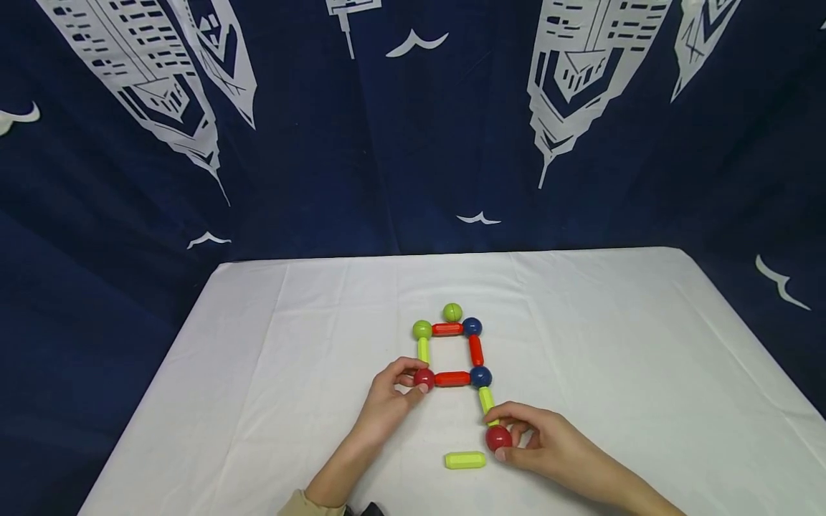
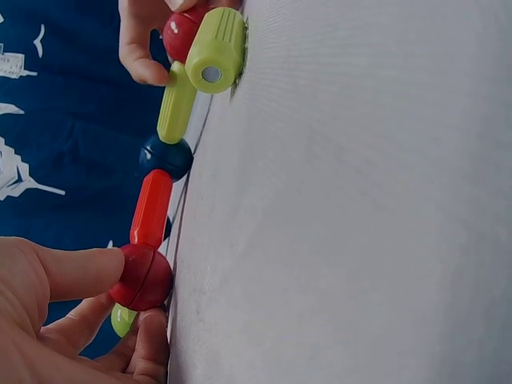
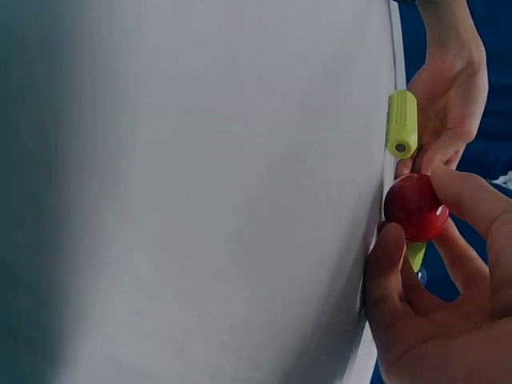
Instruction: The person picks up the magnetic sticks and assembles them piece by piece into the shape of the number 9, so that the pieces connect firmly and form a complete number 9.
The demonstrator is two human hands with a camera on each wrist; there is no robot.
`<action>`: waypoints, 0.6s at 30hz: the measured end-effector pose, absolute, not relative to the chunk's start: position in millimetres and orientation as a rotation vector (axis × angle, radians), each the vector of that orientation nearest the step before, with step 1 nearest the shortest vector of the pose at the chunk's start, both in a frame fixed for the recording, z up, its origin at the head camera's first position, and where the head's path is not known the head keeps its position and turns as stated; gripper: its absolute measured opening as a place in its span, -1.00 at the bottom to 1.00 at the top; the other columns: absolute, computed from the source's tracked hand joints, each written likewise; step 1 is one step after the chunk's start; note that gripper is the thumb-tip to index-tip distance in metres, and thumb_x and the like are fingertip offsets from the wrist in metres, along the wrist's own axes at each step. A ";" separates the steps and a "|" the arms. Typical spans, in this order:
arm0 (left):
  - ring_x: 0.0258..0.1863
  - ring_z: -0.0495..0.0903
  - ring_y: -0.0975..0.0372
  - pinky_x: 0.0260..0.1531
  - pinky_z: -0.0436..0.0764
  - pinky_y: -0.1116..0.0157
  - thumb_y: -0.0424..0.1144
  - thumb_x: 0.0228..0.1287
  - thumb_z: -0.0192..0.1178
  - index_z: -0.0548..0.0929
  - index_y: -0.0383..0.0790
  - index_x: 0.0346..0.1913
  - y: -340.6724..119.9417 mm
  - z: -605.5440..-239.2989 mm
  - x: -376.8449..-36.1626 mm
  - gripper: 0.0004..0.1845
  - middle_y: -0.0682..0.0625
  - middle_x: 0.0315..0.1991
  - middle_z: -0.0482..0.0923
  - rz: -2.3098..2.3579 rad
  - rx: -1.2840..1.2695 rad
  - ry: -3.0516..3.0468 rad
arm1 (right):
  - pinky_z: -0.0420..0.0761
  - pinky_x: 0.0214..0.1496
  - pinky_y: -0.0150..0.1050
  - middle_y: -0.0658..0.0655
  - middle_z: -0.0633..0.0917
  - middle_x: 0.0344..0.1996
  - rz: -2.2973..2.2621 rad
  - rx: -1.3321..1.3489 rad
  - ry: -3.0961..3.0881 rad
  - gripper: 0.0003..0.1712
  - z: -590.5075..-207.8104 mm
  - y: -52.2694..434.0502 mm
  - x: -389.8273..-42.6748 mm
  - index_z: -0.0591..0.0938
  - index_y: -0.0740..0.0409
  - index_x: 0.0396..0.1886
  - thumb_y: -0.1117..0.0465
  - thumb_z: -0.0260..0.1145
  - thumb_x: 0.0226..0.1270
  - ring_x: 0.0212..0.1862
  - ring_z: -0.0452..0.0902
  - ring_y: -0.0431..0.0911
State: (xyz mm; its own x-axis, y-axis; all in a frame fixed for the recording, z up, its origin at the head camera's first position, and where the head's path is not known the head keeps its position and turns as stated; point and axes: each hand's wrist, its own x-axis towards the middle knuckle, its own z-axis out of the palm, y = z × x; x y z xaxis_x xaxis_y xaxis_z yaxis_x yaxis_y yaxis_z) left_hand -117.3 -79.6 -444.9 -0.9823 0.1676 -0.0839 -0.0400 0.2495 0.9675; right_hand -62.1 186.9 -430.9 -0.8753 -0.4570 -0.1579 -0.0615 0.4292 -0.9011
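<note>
In the head view, red and yellow-green rods joined by balls form a square on the table. My left hand point(image 1: 387, 390) pinches the red ball point(image 1: 424, 378) at its near left corner. A blue ball point(image 1: 480, 376) sits at the near right corner, and a yellow-green rod point(image 1: 487, 400) runs from it toward me. At that rod's end is a second red ball point(image 1: 498, 437), which my right hand point(image 1: 542, 438) holds between thumb and fingers. In the right wrist view, thumb and fingertips lie around this red ball point(image 3: 417, 208). A loose yellow-green rod point(image 1: 464, 460) lies just left of it.
A green ball point(image 1: 452, 312) sits beyond the square's far red rod point(image 1: 447, 329). Another green ball point(image 1: 422, 330) and a blue ball point(image 1: 472, 327) mark the far corners. The white-covered table point(image 1: 310, 344) ends at a dark blue printed curtain point(image 1: 387, 143).
</note>
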 end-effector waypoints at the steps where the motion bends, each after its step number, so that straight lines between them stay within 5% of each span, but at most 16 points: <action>1: -0.21 0.43 0.14 -0.35 0.38 0.34 -0.43 0.23 0.28 0.64 -0.25 0.01 -79.4 -445.2 -117.7 -0.72 -0.04 -0.23 0.55 1.821 0.119 2.349 | 0.54 -0.36 -0.34 0.01 0.62 -0.26 -1.435 -0.463 2.300 -0.60 -431.2 187.3 -62.7 0.62 -0.07 0.07 0.13 0.46 0.23 -0.28 0.52 -0.11; 18: -0.17 0.41 0.14 -0.26 0.47 0.36 -0.42 0.22 0.30 0.60 -0.16 0.02 -75.2 -433.1 -94.0 -0.69 -0.07 -0.09 0.45 1.782 0.020 2.458 | 0.57 -0.22 -0.33 0.03 0.59 -0.08 -1.465 -0.602 2.225 -0.69 -436.5 189.2 -67.5 0.63 -0.07 0.08 0.10 0.34 0.37 -0.18 0.50 -0.11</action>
State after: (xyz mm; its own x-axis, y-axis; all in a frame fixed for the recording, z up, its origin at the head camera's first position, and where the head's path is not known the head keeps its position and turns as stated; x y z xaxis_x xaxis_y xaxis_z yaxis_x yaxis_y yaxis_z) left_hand -94.0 -75.2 -433.1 -0.9943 0.0726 -0.0780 -0.0516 0.3130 0.9483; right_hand -67.5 189.2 -436.5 -0.8240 -0.5580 -0.0984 -0.1301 0.3554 -0.9256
